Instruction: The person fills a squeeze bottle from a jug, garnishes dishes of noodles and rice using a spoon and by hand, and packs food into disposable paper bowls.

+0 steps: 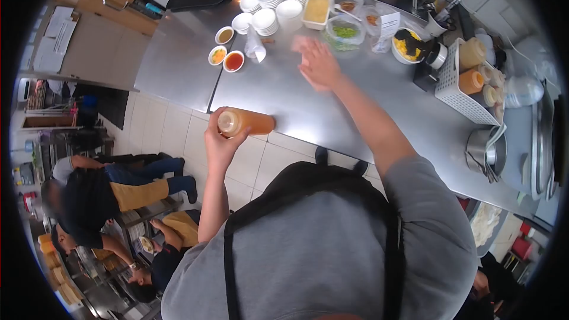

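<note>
My left hand [220,145] is wrapped round a clear plastic bottle [258,122] of orange liquid, just off the front edge of the steel table [272,92]. One pale round end of the bottle faces up toward me. Over the tabletop reaches my right hand [319,66], its fingers stretched out and partly blurred, with nothing visible in them. Beyond it are a tub of chopped greens [345,31] and a white rectangular tub with yellow contents [318,7]. Three small cups stand to the left: red sauce [234,61], orange-and-green contents [217,55] and brown sauce [224,35].
Stacks of small white bowls [264,21] sit at the back, near a paper-like cone [255,47]. Rightward are a bowl of yellow and black food [408,46], a white basket of bottles [453,90] and a metal pot [487,148]. Co-workers [98,192] are at lower left.
</note>
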Demonstrator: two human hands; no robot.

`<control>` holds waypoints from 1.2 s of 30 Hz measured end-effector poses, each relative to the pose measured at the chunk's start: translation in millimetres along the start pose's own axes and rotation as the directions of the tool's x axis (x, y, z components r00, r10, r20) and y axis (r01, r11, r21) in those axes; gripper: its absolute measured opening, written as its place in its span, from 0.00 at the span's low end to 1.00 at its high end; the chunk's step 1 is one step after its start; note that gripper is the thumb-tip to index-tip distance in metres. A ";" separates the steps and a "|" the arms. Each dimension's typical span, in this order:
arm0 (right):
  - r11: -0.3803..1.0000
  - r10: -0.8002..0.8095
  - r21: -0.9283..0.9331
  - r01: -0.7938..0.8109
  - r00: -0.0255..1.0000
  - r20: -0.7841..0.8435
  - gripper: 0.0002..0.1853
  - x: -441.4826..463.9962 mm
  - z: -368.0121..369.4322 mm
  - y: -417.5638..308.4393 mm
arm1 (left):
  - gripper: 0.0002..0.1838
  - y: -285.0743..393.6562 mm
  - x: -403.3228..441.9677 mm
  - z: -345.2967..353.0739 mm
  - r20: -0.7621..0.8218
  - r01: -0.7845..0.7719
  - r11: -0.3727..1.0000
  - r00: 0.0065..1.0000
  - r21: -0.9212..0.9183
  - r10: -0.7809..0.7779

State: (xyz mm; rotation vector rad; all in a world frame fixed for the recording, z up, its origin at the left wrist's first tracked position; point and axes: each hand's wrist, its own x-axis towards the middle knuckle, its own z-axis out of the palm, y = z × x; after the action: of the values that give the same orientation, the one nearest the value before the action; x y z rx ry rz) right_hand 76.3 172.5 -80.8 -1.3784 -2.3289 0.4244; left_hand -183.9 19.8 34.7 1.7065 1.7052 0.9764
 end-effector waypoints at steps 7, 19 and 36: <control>0.927 -0.315 0.155 0.342 0.933 -0.174 0.25 -16.2 45.9 -48.5 | 0.28 2.6 -7.1 -29.0 -0.080 0.025 0.998 0.996 -0.062 -0.030; 0.994 -0.098 -0.066 0.084 0.965 -0.244 0.20 -139.8 0.1 -1.7 | 0.29 12.8 49.3 22.2 0.055 -0.150 0.987 0.988 0.051 0.147; 0.892 0.285 0.428 -0.144 0.915 -0.286 0.12 -227.3 17.1 -31.2 | 0.27 55.5 104.0 97.4 0.303 -0.437 0.886 0.875 0.156 0.378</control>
State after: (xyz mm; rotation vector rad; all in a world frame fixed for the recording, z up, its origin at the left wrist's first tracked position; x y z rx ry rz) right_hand 143.0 -43.5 -123.3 -1.3818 -1.6963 0.6313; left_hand -79.2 131.3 33.2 2.2986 1.3406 0.7017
